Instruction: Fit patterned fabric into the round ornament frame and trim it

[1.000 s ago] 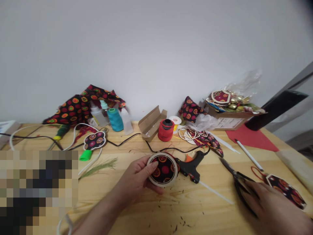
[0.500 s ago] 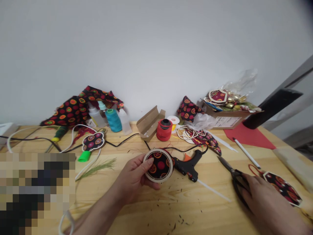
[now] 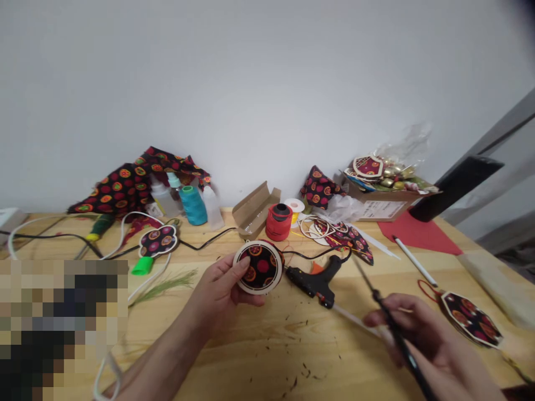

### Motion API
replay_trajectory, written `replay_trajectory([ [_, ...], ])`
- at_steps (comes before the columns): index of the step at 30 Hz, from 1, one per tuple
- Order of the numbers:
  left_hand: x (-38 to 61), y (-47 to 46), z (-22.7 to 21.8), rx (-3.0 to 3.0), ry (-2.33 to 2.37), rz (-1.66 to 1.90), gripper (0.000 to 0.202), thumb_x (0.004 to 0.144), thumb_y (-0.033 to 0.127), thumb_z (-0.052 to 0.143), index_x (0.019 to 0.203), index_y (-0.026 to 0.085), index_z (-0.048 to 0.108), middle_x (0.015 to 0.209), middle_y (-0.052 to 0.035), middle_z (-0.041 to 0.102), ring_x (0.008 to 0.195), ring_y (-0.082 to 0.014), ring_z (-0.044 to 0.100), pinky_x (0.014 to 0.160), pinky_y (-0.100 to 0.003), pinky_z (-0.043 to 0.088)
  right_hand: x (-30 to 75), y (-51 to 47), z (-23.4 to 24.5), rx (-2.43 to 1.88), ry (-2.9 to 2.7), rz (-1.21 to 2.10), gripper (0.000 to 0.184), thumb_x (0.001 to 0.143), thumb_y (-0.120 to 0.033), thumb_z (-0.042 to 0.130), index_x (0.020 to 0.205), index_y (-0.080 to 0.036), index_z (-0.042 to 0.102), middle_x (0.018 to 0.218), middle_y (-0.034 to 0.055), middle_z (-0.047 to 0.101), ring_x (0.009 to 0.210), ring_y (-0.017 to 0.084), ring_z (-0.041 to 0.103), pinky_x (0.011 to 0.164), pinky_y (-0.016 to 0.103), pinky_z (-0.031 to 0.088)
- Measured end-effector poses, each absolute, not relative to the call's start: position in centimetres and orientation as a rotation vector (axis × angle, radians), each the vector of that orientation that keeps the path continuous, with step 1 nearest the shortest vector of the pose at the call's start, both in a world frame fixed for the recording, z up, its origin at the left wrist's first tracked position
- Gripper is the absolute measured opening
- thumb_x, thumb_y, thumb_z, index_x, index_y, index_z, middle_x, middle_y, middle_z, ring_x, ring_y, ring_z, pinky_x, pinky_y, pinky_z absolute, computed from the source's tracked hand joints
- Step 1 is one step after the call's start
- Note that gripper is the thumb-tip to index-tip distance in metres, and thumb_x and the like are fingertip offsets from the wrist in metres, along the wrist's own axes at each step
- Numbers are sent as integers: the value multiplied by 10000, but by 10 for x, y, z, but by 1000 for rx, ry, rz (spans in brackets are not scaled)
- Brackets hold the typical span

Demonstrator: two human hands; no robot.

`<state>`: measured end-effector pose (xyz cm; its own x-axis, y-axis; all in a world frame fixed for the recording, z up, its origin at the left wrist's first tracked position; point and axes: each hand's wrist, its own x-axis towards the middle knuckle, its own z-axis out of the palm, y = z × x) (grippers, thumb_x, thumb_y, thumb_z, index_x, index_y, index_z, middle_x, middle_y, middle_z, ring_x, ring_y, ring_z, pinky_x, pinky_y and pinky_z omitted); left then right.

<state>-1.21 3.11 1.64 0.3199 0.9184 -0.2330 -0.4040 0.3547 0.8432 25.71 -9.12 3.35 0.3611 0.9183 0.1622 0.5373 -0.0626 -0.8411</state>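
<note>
A round ornament (image 3: pixel 262 269) with a pale wooden ring around dark patterned fabric is pinched in my left hand (image 3: pixel 228 284), the thumb lying on its face. Some red thread or fabric shows behind its right edge. Black scissors (image 3: pixel 390 320) are in my right hand (image 3: pixel 434 345), raised off the table with the blades pointing up and left; they are slightly blurred. Between the two hands, a black glue gun (image 3: pixel 315 284) lies on the table, a white glue stick (image 3: pixel 355 318) protruding from its rear. Right of my right hand lies an eight-sided fabric ornament (image 3: pixel 471 317) with a red loop.
Along the wall stand patterned fabric (image 3: pixel 125 181), a teal thread cone (image 3: pixel 194 206), a red spool (image 3: pixel 278 223), an opened small carton (image 3: pixel 253 214) and a filled cardboard box (image 3: pixel 380 205). A white pen (image 3: pixel 414 260) lies right. Cables cross the left side. Dark scraps (image 3: pixel 307 370) litter the front.
My right hand has lifted the scissors from the tabletop and turned them, moving slightly left. My left hand has shifted a little left and up with the round ornament.
</note>
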Motion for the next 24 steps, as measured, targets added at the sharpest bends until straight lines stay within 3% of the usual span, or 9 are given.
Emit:
replay_trajectory([
  [3, -13, 33, 15, 735, 809, 1041, 220, 734, 236, 730, 922, 126, 699, 760, -61, 745, 597, -173, 670, 421, -269, 595, 222, -79, 34, -1578, -1338, 1070, 323, 773, -513, 577, 874, -216, 498, 736, 52, 680, 464, 112, 534, 426, 206, 425],
  [5, -14, 35, 15, 730, 804, 1060, 187, 747, 228, 717, 904, 126, 701, 749, -58, 746, 597, -169, 672, 426, -264, 595, 212, -70, 26, -1508, -1323, 1186, 283, 779, -452, 605, 863, -216, 474, 780, 44, 667, 582, 126, 576, 507, 209, 457],
  [9, -14, 35, 16, 726, 798, 1061, 173, 772, 213, 691, 920, 124, 700, 765, -66, 750, 610, -173, 679, 431, -266, 599, 218, -58, 8, -1507, -1441, 1084, 180, 788, -320, 604, 870, -206, 491, 779, 30, 643, 765, 166, 618, 672, 253, 493],
  [16, -12, 31, 16, 705, 780, 1033, 179, 797, 193, 659, 959, 122, 687, 773, -72, 748, 611, -184, 691, 425, -266, 597, 237, -59, 13, -1597, -1390, 857, 259, 688, -309, 665, 884, -197, 539, 816, 70, 688, 827, 224, 665, 691, 280, 523],
  [21, -8, 26, 23, 634, 782, 973, 154, 827, 167, 612, 953, 108, 677, 773, -89, 748, 645, -220, 719, 431, -238, 586, 225, -71, 27, -1558, -1292, 926, 193, 673, -297, 699, 756, -189, 563, 659, 22, 641, 617, 167, 626, 544, 223, 504],
  [24, -6, 19, 33, 579, 809, 963, 158, 845, 155, 583, 956, 91, 677, 804, -116, 755, 671, -224, 725, 444, -224, 584, 213, -74, 25, -1470, -1334, 938, 179, 723, -314, 635, 845, -185, 612, 668, 19, 623, 606, 157, 599, 524, 219, 488],
])
